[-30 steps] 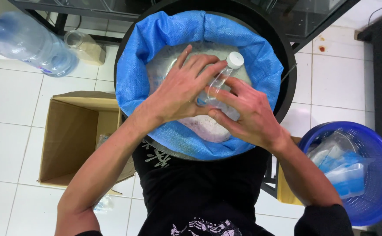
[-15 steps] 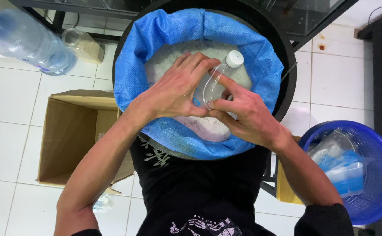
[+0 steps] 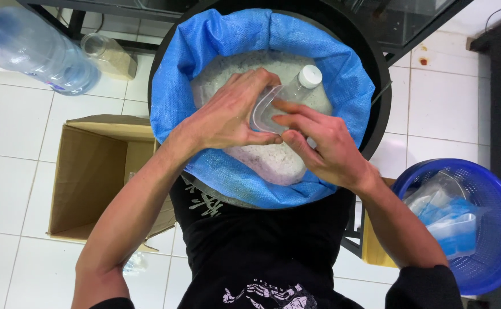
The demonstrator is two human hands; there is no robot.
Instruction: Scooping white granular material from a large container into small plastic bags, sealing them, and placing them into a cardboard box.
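Gripping small clear plastic bottle with white cap [image 3: 289, 94]: left hand [image 3: 230, 111] and right hand [image 3: 319, 146] both clasped on it. Long axis tilted, cap pointing up-right, over blue woven sack of white granules [image 3: 204, 51].

Bright, even light from overhead fills the scene, and shadows are soft and faint. The white tiled floor [image 3: 16, 131] shines pale with mild glare. The large clear plastic water jug [image 3: 30, 46] bends and blurs slightly at the corner. The centre stays sharp.
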